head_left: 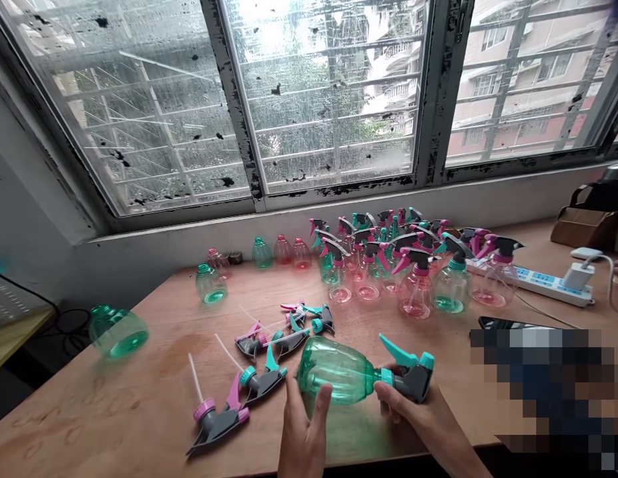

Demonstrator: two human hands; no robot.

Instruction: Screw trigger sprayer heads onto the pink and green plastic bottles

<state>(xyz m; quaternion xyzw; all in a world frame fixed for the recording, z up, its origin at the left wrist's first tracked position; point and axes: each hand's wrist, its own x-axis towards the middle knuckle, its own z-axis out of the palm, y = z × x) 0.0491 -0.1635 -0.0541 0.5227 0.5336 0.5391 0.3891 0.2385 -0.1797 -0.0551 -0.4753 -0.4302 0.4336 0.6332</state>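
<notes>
A green see-through spray bottle [338, 372] lies sideways in the air between my hands, above the table's front edge. My left hand [306, 418] is closed round its base end. At the neck, my right hand [413, 408] grips the turquoise collar of the grey and turquoise spray head [411, 378], which sits on the bottle's mouth. Whether the collar is fully screwed down I cannot tell. Left of my left hand lie several loose spray heads with straws, among them a pink and grey one [216, 418] and a turquoise and grey one [261, 382].
Headless bottles stand at the left and back, including a green one [118, 332] near the left edge. Many bottles with spray heads [366, 279] crowd the back right. A power strip [552, 285], a plugged-in charger [577, 275] and a brown bag [587, 222] are at the right.
</notes>
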